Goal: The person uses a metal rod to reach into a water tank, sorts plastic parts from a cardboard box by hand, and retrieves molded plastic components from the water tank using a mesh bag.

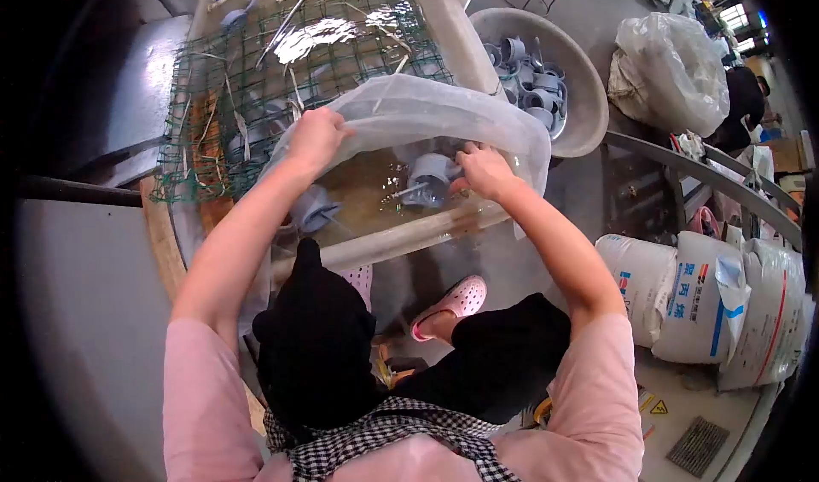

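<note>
A translucent plastic bag (426, 100) arches over the near part of a water-filled tub (384, 241). My left hand (317, 141) is closed on the bag's edge at the left. At the right, my right hand (483, 171) is at the bag's near edge with its fingers curled; what they pinch is hard to make out. Just left of that hand, a grey plastic part (429, 175) sits in the water. Another grey part (314, 209) lies below my left hand, near the tub's front wall. Green netting (222, 98) spreads over the water farther back.
A round basin (589, 98) holding several grey parts (539, 81) stands right of the tub. Beyond it are a large clear bag (670, 68) and a person in black (744, 111). White sacks (695, 294) lie at the right beside a curved metal rail (708, 171).
</note>
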`<state>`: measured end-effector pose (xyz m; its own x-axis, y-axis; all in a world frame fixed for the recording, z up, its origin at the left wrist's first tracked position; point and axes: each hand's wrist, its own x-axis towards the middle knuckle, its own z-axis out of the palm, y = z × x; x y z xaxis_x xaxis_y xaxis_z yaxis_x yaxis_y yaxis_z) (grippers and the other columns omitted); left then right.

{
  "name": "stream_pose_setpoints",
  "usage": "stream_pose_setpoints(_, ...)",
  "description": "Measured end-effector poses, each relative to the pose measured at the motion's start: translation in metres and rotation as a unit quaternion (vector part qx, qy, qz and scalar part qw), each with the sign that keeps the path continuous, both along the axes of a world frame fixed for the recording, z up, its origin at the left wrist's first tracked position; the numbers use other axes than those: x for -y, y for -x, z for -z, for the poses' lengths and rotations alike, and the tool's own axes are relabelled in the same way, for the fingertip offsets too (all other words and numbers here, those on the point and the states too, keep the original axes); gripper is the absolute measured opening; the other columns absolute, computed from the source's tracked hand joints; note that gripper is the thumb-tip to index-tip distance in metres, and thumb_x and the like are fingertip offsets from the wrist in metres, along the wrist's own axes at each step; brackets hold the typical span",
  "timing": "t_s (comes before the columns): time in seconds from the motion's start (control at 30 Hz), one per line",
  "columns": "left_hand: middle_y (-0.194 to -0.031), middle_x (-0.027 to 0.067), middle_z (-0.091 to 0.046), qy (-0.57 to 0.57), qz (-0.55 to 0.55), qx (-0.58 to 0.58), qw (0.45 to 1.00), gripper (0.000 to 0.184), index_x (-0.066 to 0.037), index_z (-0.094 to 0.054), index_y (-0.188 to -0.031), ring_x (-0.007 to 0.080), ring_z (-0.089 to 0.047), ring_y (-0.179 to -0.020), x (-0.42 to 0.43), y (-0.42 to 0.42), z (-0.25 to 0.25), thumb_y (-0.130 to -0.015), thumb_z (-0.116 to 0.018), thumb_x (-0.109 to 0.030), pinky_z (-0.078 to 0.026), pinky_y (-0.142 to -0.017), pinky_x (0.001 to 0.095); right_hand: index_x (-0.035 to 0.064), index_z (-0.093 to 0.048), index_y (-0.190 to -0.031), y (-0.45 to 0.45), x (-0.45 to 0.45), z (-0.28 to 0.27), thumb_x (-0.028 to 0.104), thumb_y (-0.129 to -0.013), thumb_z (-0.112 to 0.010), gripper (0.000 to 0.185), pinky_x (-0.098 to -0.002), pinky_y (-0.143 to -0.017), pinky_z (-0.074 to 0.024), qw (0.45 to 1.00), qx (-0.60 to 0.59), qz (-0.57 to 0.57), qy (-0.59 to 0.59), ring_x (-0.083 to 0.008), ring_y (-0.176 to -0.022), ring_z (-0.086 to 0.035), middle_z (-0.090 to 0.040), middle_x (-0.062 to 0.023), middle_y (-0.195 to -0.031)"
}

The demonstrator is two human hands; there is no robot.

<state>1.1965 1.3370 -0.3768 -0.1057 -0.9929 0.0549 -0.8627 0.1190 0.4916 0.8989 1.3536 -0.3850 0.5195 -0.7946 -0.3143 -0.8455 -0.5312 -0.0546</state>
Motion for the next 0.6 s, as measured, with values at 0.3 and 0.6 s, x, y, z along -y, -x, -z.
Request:
stream_pose_setpoints(0.3,-0.066,0.0211,-0.057,-0.001,-0.005,0.021,1.0,0.024,-0.002,-0.064,-0.067,0.0367,-0.058,-0.067,-0.001,0.0,-0.003,-0.066,-0.071,-0.026,-0.046,-0.062,0.0413,-0.0034,-0.054,-0.08,0.024,0.007,-0.025,0.046,-0.08,-0.057,0.049,-0.0383,-0.062,-0.0434,0.937,0.308,0.149,-0.067,-0.0295,-0.068,-0.058,-0.059,-0.0176,-0.07)
stream_pose_setpoints(0.6,-0.068,0.0213,-0.058,0.003,0.004,0.033,0.999,0.022,-0.004,-0.067,-0.072,0.0359,-0.059,-0.067,0.0,-0.001,0.002,-0.068,-0.07,-0.025,-0.047,-0.061,0.0408,-0.0052,-0.054,-0.078,0.042,0.031,-0.06,0.043,-0.085,-0.052,0.048,-0.0316,-0.051,-0.0439,0.875,0.394,0.282,-0.025,-0.0178,-0.05,-0.055,-0.055,-0.0109,-0.054)
